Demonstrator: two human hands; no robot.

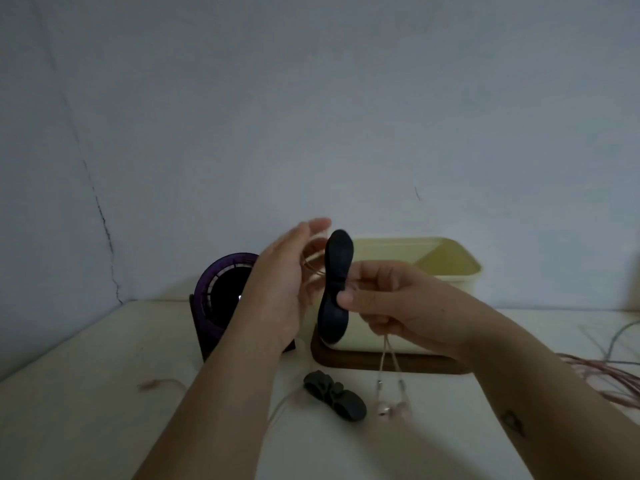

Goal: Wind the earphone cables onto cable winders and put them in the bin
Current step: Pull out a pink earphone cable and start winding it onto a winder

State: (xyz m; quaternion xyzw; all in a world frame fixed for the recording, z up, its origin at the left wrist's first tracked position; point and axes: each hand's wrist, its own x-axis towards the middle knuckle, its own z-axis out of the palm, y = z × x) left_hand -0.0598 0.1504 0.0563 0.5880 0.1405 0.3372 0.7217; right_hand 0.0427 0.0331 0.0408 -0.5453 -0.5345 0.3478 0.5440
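— Where's the cable winder (337, 268)?
— Upright above the table (104, 393), before the bin (446, 268) at its back edge. The right hand (391, 299) pinches its waist with the earphone cable (389, 355), and the earbuds (391, 408) dangle.
— The left hand (280, 282)?
— Fingers straight, blurred, with cable strands against them. A second winder (334, 398) lies toward the front edge.

Legible text, labels, brands, numbers: none. Cable winder (339, 251), bin (457, 275), fan (207, 284): no print discernible in dim view. Dark mark on right forearm (512, 421): too blurred to read.
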